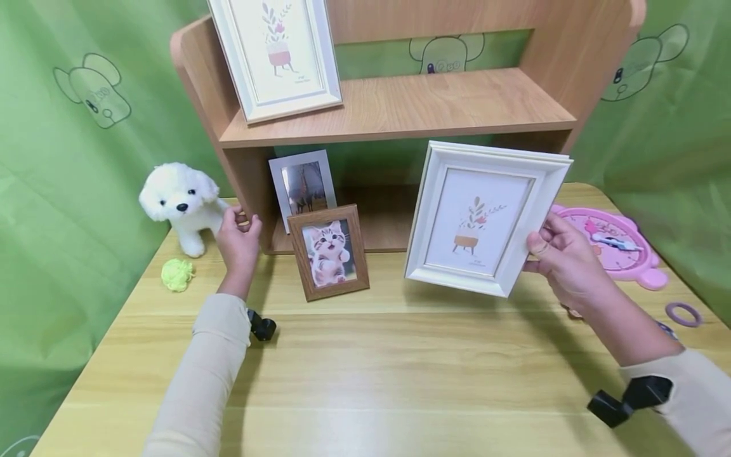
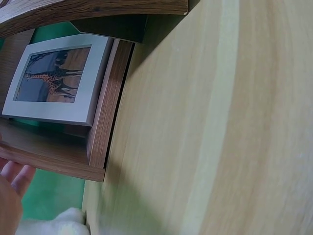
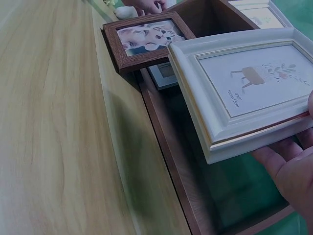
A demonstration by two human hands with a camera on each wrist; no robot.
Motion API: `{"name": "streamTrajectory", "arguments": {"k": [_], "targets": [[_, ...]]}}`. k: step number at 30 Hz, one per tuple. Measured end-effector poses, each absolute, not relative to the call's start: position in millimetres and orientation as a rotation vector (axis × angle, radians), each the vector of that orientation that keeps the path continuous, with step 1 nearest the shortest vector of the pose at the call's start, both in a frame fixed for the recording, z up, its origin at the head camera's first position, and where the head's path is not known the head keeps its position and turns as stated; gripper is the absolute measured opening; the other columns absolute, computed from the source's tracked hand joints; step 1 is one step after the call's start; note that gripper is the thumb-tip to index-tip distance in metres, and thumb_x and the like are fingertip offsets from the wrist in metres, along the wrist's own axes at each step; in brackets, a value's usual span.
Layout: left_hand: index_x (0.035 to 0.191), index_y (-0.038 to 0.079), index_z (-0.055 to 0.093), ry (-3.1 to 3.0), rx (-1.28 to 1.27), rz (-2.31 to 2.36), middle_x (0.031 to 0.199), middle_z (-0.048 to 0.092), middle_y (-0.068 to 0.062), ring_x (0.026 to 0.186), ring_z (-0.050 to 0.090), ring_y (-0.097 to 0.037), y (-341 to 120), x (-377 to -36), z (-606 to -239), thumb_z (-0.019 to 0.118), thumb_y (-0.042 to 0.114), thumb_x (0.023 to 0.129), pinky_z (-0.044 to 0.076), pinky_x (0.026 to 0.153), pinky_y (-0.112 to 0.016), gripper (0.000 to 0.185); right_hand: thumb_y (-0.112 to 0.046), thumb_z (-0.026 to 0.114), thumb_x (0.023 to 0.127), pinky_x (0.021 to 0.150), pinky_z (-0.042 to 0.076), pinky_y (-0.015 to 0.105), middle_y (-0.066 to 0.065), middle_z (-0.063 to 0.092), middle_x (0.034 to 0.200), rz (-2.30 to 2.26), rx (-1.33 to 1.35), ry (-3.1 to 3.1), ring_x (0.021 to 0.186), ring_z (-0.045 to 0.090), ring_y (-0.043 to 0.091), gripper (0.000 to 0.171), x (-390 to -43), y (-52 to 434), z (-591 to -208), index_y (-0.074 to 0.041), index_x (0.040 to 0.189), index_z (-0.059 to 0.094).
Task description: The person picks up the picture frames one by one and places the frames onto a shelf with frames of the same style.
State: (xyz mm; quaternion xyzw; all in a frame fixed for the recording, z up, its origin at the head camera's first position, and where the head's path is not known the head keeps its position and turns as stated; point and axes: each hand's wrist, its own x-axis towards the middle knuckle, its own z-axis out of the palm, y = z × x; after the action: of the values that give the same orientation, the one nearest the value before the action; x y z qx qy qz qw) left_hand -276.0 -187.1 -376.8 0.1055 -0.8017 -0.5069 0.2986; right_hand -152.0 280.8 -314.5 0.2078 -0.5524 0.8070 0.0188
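Observation:
My right hand [image 1: 565,260] grips the right edge of a white picture frame [image 1: 417,209], thumb on the front and fingers behind. The frame is held upright, tilted slightly, in front of the lower shelf opening; its print shows a potted plant. In the right wrist view, fingers [image 3: 288,152] support the frame's edge. My left hand [image 1: 238,244] is at the shelf unit's left side panel [image 1: 242,184], fingertips right at the wood, beside a white plush dog [image 1: 179,197]. Close by stands a brown frame [image 1: 299,254] with a kitten picture, before a smaller white frame [image 2: 95,83] showing a giraffe.
Another white frame [image 1: 291,105] leans on the upper shelf [image 1: 434,101]. A yellow-green yarn ball [image 1: 177,275] lies near the dog. At the right are a pink toy clock [image 1: 622,257] and a purple ring [image 1: 683,314]. All stand on a wooden table [image 1: 365,381].

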Motion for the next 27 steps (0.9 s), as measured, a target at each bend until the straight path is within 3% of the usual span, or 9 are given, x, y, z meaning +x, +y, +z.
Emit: {"name": "streamTrajectory", "arguments": {"k": [13, 27], "targets": [[0.107, 0.0, 0.057, -2.093, 0.24, -1.394, 0.098, 0.063, -0.014, 0.082, 0.062, -0.021, -186.5, -275.0, -376.3, 0.061, 0.005, 0.082, 0.054, 0.072, -0.021, 0.026, 0.005, 0.041, 0.092, 0.068, 0.057, 0.032, 0.013, 0.063, 0.099, 2.566, 0.703, -1.599, 0.084, 0.065, 0.021, 0.034, -151.8, 281.1, -285.5, 0.001, 0.125, 0.049], [0.106, 0.0, 0.057, -2.096, 0.243, -1.399, 0.098, 0.063, -0.015, 0.083, 0.062, -0.023, -188.1, -274.0, -375.9, 0.061, 0.005, 0.082, 0.055, 0.072, -0.022, 0.025, 0.012, 0.048, 0.087, 0.063, 0.057, 0.04, 0.023, 0.065, 0.092, 2.622, 0.811, -1.379, 0.077, 0.066, 0.03, 0.036, -158.6, 280.8, -261.2, 0.005, 0.122, 0.046]]}}
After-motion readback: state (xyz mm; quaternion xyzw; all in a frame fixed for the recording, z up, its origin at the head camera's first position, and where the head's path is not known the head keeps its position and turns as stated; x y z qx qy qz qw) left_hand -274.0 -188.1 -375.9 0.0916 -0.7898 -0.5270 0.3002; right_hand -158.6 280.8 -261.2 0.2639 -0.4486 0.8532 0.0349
